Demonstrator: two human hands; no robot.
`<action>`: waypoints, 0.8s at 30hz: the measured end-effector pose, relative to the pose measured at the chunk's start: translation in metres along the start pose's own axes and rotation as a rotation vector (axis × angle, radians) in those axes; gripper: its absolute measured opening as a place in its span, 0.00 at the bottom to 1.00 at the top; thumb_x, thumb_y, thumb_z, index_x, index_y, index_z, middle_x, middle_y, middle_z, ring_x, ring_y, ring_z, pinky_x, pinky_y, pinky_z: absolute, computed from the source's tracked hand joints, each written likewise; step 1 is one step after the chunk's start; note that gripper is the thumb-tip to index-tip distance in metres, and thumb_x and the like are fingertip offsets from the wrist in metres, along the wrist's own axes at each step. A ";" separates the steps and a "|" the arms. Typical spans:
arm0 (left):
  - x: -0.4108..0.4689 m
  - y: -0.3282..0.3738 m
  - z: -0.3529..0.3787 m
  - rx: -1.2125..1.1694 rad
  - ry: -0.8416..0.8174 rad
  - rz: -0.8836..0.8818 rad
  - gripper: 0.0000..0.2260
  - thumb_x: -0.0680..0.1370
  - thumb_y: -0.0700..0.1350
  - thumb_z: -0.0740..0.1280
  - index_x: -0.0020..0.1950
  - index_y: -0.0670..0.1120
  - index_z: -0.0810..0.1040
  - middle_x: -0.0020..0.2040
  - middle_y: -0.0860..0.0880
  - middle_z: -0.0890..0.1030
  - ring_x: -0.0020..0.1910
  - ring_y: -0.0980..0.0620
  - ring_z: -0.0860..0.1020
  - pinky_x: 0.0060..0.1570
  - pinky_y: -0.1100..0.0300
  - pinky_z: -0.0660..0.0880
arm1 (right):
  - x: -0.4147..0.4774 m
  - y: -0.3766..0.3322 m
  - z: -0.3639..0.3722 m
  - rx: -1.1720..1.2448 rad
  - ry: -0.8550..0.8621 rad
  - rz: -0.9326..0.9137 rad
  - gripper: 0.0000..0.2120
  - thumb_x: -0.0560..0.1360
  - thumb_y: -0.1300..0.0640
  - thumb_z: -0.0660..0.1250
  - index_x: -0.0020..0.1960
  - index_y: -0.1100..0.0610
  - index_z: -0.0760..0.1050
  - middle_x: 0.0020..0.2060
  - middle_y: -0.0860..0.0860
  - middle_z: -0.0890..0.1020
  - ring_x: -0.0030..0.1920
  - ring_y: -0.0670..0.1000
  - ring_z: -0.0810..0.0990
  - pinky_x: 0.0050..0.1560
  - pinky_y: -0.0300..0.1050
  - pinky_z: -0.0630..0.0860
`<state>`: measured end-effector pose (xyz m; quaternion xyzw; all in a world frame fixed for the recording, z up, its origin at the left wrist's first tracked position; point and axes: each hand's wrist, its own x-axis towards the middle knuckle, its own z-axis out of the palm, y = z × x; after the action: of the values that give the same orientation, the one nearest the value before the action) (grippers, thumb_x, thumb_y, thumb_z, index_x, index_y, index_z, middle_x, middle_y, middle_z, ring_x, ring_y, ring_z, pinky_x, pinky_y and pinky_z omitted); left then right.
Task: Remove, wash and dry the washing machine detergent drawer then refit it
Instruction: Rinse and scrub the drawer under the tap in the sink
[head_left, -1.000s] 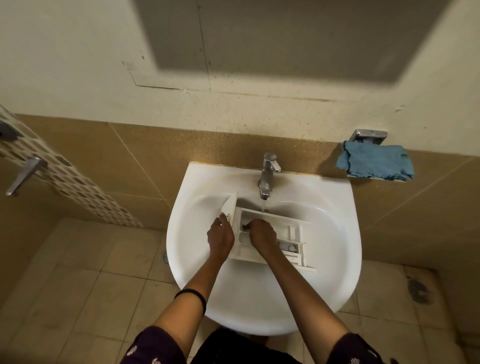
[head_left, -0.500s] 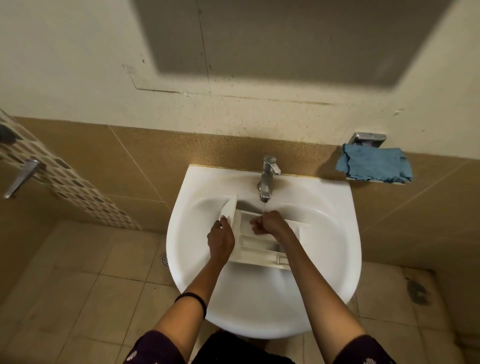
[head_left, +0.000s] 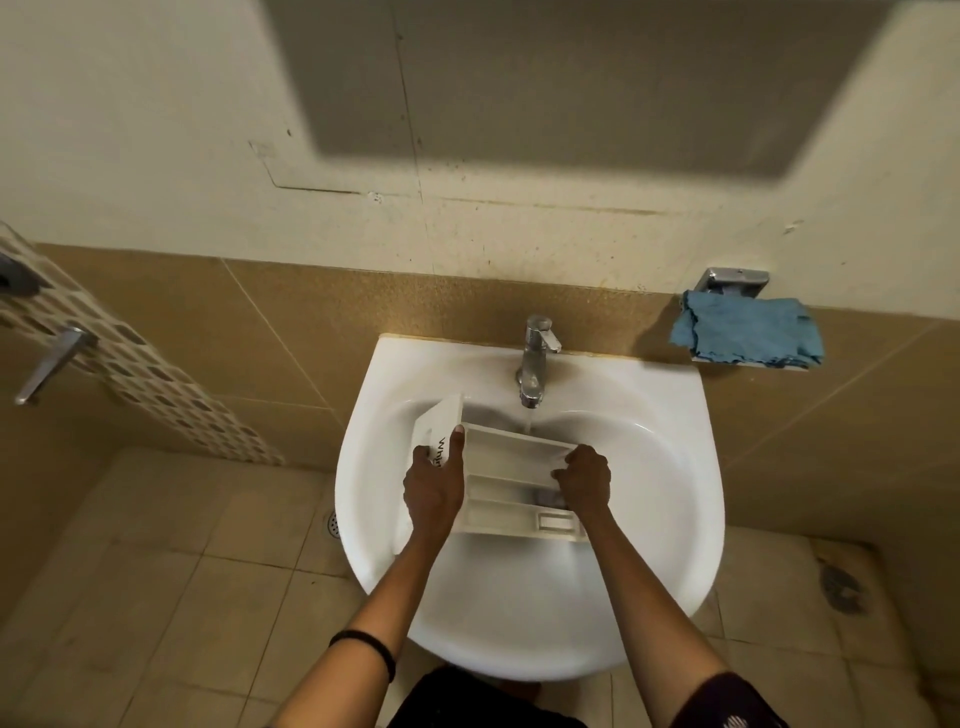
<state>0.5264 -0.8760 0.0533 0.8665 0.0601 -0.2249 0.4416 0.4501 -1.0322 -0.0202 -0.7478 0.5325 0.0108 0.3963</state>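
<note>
Over the sink (head_left: 519, 649), the left hand (head_left: 434, 488) grips the drawer (head_left: 511, 483) by its front plate, fingers wrapped round it, thumb pointing up. From that hand the drawer runs long-ways from 9 o'clock to 3 o'clock, open side up. Water from the tap (head_left: 535, 364) falls on its far edge at 12 o'clock. The right hand (head_left: 584, 480) sits at the 3 o'clock end, fingers curled over the end wall. With one hand at each end, I think the drawer can be tipped under the water next. A second ago the right hand was inside the drawer, close to the left hand. Now it is at the other end. The left hand has stayed put.
</note>
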 end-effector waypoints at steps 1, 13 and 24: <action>0.000 0.003 -0.002 0.005 0.008 0.013 0.29 0.77 0.61 0.58 0.70 0.42 0.67 0.66 0.41 0.73 0.65 0.41 0.71 0.65 0.50 0.66 | 0.000 0.000 0.005 0.013 -0.002 -0.010 0.14 0.71 0.63 0.69 0.56 0.65 0.74 0.57 0.60 0.78 0.59 0.58 0.76 0.53 0.44 0.71; -0.004 0.007 -0.019 -0.008 0.024 0.189 0.26 0.77 0.59 0.61 0.68 0.42 0.70 0.60 0.43 0.78 0.61 0.43 0.75 0.59 0.56 0.68 | 0.011 0.000 0.022 0.067 0.066 0.021 0.10 0.74 0.60 0.65 0.53 0.62 0.79 0.52 0.60 0.81 0.54 0.60 0.79 0.53 0.47 0.76; 0.002 -0.001 -0.016 -0.036 -0.034 0.126 0.28 0.75 0.64 0.59 0.67 0.46 0.70 0.54 0.37 0.80 0.53 0.40 0.78 0.55 0.51 0.73 | -0.008 -0.047 -0.010 1.013 -0.174 0.182 0.04 0.73 0.68 0.64 0.42 0.67 0.78 0.32 0.58 0.79 0.32 0.52 0.78 0.39 0.42 0.80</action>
<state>0.5334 -0.8630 0.0594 0.8565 0.0021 -0.2101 0.4715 0.4809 -1.0265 0.0174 -0.4095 0.4989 -0.1519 0.7486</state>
